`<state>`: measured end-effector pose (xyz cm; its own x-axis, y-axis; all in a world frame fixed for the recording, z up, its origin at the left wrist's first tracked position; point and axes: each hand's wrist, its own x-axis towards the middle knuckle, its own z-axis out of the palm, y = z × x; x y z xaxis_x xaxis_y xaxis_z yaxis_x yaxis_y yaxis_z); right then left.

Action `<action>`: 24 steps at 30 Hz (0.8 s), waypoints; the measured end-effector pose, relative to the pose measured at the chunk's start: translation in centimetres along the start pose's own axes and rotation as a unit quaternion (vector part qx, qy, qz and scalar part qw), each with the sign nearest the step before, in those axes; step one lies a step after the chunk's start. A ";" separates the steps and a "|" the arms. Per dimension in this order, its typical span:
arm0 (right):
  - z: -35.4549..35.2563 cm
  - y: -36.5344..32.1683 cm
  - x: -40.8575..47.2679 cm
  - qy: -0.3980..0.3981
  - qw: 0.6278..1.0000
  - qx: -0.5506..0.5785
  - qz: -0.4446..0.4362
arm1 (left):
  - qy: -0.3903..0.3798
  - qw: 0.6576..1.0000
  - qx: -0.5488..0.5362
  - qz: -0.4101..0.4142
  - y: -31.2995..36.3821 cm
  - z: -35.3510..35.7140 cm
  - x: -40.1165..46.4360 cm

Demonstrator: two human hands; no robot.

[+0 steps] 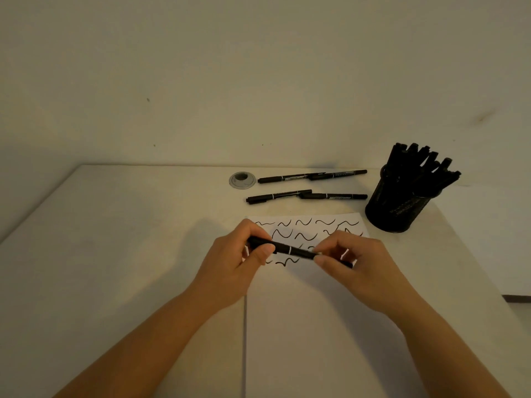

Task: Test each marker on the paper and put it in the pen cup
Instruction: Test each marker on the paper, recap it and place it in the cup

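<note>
Nearest me, two bare forearms are reaching up from the near edge over the pale table [115,254]. The left hand [232,262] is gripping one end of a black marker [290,250], fingers and thumb curled round it. The right hand [353,265] is pinching the other end, thumb and forefinger closed on the barrel. I am seeing the marker lying almost level between the two hands, tilted slightly down to the right, hovering just above the sheet of paper [316,297]. A thin white ring is showing on the barrel near its middle; I cannot read any print on it.

The paper is carrying rows of black squiggles [304,229] along its far part, some hidden behind the hands.

Beyond the paper, four more black markers [307,186] are lying on the table in two rows, end to end. Their barrels are bearing white label strips, too small for me to read. A round grey cable grommet [242,180] is sitting just left of the far row.

To the far right, a black mesh pen cup [396,205] is standing upright, well apart from the hands, with a bunch of black markers fanning out of its top.
</note>
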<state>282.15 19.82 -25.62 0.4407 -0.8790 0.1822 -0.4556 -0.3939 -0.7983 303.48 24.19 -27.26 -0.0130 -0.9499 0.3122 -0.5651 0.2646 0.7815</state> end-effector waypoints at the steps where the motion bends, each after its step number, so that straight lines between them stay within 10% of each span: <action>1: -0.4 -0.2 0.0 -0.020 0.999 -0.044 -0.015 | -0.012 1.000 0.007 0.008 0.4 0.0 0.3; 13: -2.6 -1.0 1.3 -0.049 0.980 -0.187 -0.037 | -0.073 0.992 0.059 0.084 3.7 2.4 4.7; 24: -8.3 0.4 4.0 0.141 0.977 -0.156 0.022 | -0.053 0.954 0.296 0.019 -2.6 1.7 9.7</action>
<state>277.28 13.93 -20.49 0.2046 -0.9189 0.3372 -0.7020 -0.3778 -0.6037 303.42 13.99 -27.18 -0.1086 -0.9612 0.2536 -0.9286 0.1891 0.3192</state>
